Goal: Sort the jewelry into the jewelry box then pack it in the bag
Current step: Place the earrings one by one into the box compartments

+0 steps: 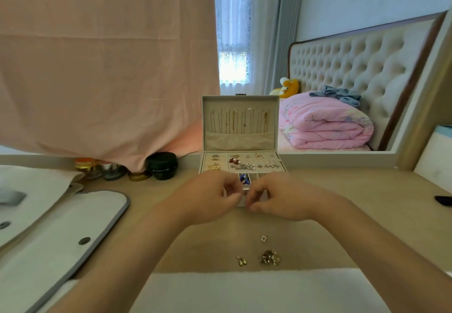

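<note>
L hand [208, 196], R hand [277, 200] at box [239, 140]

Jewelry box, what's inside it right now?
Necklaces hang in the raised lid; rings and earrings sit in the back tray. The left hand and right hand cover the front compartments, where only a blue piece shows.

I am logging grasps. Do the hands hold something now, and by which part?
It cannot be told: left hand and right hand curl their fingers together before the jewelry box, hiding anything pinched.
</note>
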`<action>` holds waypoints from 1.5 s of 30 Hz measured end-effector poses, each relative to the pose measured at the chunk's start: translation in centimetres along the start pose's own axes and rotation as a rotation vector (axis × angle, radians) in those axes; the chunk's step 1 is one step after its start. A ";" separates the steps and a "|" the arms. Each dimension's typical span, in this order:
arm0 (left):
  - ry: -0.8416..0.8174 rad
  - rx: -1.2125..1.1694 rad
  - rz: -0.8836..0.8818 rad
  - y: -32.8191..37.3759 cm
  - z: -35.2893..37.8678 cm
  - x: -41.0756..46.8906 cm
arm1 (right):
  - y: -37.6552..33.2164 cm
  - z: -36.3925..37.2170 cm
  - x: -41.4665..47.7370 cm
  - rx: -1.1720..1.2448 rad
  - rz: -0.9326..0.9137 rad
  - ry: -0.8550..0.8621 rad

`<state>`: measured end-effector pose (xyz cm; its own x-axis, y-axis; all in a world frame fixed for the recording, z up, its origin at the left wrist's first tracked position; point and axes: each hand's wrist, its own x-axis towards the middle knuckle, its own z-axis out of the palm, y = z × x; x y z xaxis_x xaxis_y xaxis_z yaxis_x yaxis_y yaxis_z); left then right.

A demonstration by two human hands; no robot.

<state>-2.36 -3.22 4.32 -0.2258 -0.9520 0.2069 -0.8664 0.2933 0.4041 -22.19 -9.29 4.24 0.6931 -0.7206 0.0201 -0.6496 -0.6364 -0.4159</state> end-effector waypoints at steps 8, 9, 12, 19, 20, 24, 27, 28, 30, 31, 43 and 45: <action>-0.224 -0.136 -0.055 0.1 4.0 -4.5 | 0.0 3.1 -4.0 -0.074 0.081 -0.024; -0.214 -0.164 -0.049 -0.1 4.3 -4.7 | 0.2 3.4 -4.3 -0.083 0.078 -0.013; -0.175 -0.248 -0.020 -0.8 4.9 -5.3 | 0.4 4.1 -4.7 -0.080 0.061 0.014; -0.148 -0.297 0.068 -1.4 5.4 -5.9 | 1.5 5.1 -4.4 -0.016 0.023 0.098; -0.141 -0.296 0.072 -1.5 5.5 -5.9 | 1.6 5.2 -4.3 -0.008 0.020 0.110; -0.118 -0.297 0.060 -1.6 5.8 -5.8 | 2.0 5.8 -4.3 0.030 0.007 0.170; -0.055 -0.305 -0.005 -1.5 5.9 -5.7 | 2.1 6.2 -4.2 0.123 0.042 0.237; -0.030 -0.310 -0.031 -1.5 6.0 -5.6 | 2.1 6.2 -4.2 0.153 0.055 0.265; 0.014 -0.305 -0.058 -1.4 6.1 -5.5 | 2.1 6.3 -4.0 0.215 0.068 0.308; 0.030 -0.297 -0.063 -1.4 6.2 -5.4 | 2.0 6.3 -4.0 0.253 0.068 0.318; 0.132 -0.345 -0.172 0.4 6.3 -3.4 | 0.7 6.3 -3.0 0.580 0.045 0.475; 0.141 -0.450 -0.195 0.7 5.8 -2.8 | 0.6 5.9 -2.8 0.624 0.022 0.527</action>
<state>-4.94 -0.89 -1.11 0.0099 -0.9807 0.1954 -0.6022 0.1501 0.7841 -22.61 -6.02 -1.43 0.3435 -0.8646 0.3667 -0.2602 -0.4627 -0.8475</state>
